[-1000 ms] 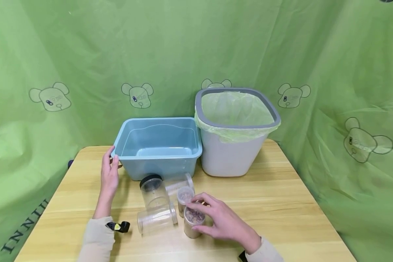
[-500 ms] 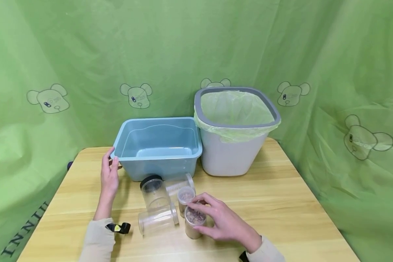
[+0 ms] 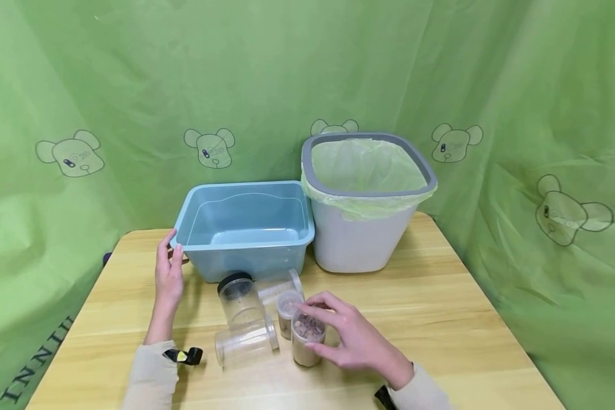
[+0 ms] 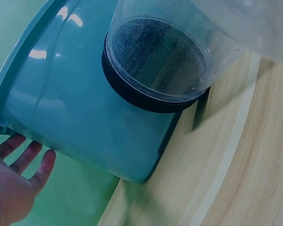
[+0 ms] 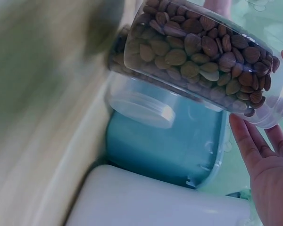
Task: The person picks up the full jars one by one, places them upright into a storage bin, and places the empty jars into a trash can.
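My right hand (image 3: 356,336) pinches a clear jar of almonds (image 3: 307,344) round its top, thumb on the near side. In the right wrist view this jar (image 5: 203,52) is nearly full of brown nuts, and its base stands off from the table. Just left of it a second nut-filled jar (image 3: 288,313) stands upright. My left hand (image 3: 169,279) holds the near left corner of a light-blue plastic basin (image 3: 251,256). In the left wrist view, the left fingers (image 4: 23,162) lie under the basin's rim.
A clear jar with a black lid (image 3: 238,296), an empty clear jar (image 3: 246,344) and another clear jar (image 3: 277,287) lie in front of the basin. A white bin (image 3: 359,239) with a grey rim and green liner stands against the basin's right side.
The right hand and its jar of almonds have shifted slightly right and up, away from the second nut jar. My left hand stays at the basin corner.
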Demonstrator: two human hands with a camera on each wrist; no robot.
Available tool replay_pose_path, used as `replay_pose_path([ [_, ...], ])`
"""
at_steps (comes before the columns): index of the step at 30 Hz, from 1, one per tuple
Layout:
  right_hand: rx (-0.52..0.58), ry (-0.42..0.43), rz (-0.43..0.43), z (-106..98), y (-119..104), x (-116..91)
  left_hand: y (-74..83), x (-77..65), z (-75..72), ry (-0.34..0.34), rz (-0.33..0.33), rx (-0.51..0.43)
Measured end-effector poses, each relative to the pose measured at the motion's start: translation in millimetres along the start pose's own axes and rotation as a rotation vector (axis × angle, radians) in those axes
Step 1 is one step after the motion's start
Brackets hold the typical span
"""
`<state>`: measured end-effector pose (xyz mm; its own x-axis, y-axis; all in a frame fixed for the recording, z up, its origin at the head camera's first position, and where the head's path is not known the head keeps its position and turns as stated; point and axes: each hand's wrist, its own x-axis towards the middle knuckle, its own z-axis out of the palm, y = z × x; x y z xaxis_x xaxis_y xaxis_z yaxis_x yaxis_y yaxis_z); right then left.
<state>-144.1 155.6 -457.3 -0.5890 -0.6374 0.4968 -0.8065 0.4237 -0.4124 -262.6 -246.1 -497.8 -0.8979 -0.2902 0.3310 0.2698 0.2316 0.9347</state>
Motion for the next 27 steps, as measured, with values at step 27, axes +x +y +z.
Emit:
replay_pose_path([
  [27, -0.039, 0.176, -0.083, -58.2, -12.2, 34.3, -1.6, 0.7, -1.2, -0.005, 0.001, -0.014],
])
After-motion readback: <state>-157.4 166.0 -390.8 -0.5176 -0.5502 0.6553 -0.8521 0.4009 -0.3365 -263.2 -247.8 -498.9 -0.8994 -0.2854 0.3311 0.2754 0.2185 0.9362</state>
